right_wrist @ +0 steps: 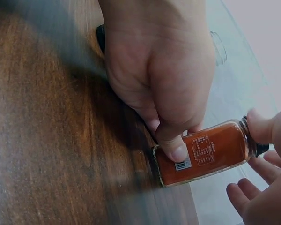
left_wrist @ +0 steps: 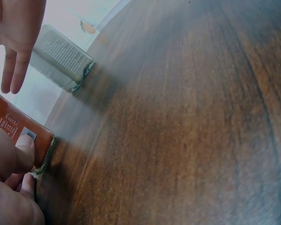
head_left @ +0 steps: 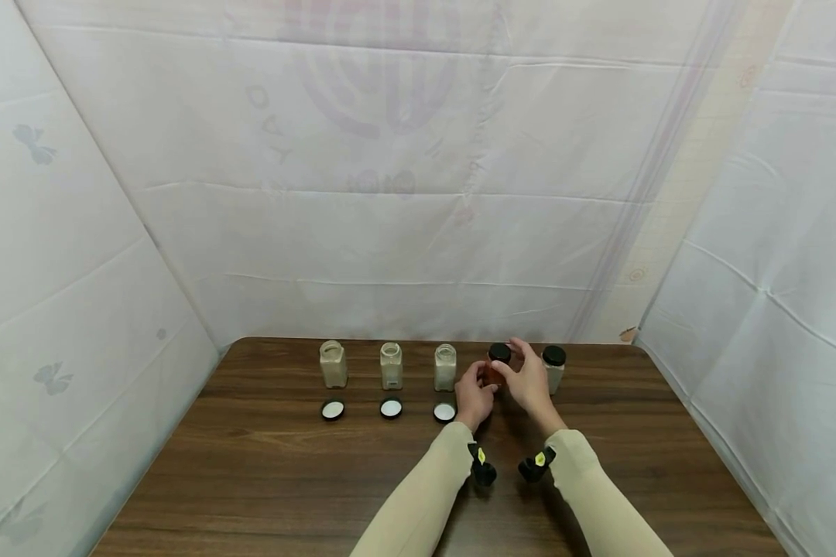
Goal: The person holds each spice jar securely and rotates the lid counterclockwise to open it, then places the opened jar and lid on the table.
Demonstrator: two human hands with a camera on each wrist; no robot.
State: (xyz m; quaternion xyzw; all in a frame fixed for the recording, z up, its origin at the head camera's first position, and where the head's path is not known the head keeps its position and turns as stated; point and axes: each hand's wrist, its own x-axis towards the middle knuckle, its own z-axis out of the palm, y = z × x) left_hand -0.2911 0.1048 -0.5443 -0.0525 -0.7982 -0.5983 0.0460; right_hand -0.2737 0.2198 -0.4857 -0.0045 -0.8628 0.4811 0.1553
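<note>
A glass jar of red-orange powder with a black lid stands at the back of the table. My left hand grips it low down, the thumb lying over the barcode label. From the right, my right hand pinches the lid between thumb and finger, its other fingers spread away from the glass, as the right wrist view shows. Just beyond that hand is a second lidded jar with pale contents, partly hidden in the head view by the hand.
To the left stand three uncapped jars of pale contents: a far one, a middle one and a near one. Before each lies a black lid, white inside up, such as the leftmost lid. White cloth walls border the wooden table.
</note>
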